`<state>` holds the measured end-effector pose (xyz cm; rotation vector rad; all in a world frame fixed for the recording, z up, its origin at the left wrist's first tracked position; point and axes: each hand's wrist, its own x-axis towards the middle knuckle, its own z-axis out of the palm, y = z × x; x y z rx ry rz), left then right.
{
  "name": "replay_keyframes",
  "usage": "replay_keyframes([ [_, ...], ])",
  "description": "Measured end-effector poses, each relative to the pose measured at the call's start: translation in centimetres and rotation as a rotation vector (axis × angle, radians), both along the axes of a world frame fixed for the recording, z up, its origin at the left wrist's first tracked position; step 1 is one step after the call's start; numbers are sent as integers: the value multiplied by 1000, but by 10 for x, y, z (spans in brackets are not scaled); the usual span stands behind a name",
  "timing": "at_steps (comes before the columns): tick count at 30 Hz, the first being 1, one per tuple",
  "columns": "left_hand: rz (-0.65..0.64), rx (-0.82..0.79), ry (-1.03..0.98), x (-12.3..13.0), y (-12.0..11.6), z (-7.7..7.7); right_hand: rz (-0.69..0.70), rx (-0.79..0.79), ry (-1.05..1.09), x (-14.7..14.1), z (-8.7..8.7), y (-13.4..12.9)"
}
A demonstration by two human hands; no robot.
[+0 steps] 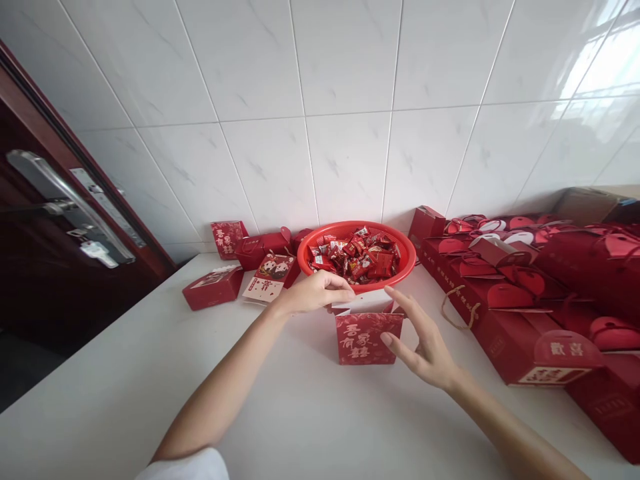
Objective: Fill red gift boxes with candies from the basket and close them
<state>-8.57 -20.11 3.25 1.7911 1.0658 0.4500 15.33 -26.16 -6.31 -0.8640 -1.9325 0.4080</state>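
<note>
A red paper gift box [369,341] with pale Chinese characters on its front stands upright on the white table, its top flaps raised. My left hand [317,292] is at its upper left edge, with thumb and fingertips closed together on a flap; the exact grip is partly hidden. On the right side, my right hand [425,343] is open, thumb and forefinger spread, the thumb in front of the box and the forefinger by the top flap. Just behind the box sits a round red plastic basket [409,261] full of red-wrapped candies [357,253].
Several red boxes [213,288] stand on the left of the table [165,393]. Rows of red boxes [520,333] fill the right, one with a rope handle [460,310]. A tiled wall [345,160] rises behind. A dark red door [60,240] is at left.
</note>
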Motion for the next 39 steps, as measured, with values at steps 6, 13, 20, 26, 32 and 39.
replay_keyframes([
  [6, -85, -21, -13, 1, 7, -9, 15, -85, 12, -3, 9, -2],
  [13, 19, 168, -31, -17, 18, 5, 44, -69, 15, 1, 26, 1],
  [20, 225, 508, 356, -29, 100, 14, -85, -70, 217, 3, 78, 42],
  [26, 275, 552, 421, -7, 151, -23, -77, -291, 492, -21, 82, 119],
  [32, 344, 529, 337, -8, 161, -41, -82, -482, 502, -36, 56, 158],
  [39, 393, 590, 97, -8, 158, -38, -74, -563, 414, -36, 46, 162],
])
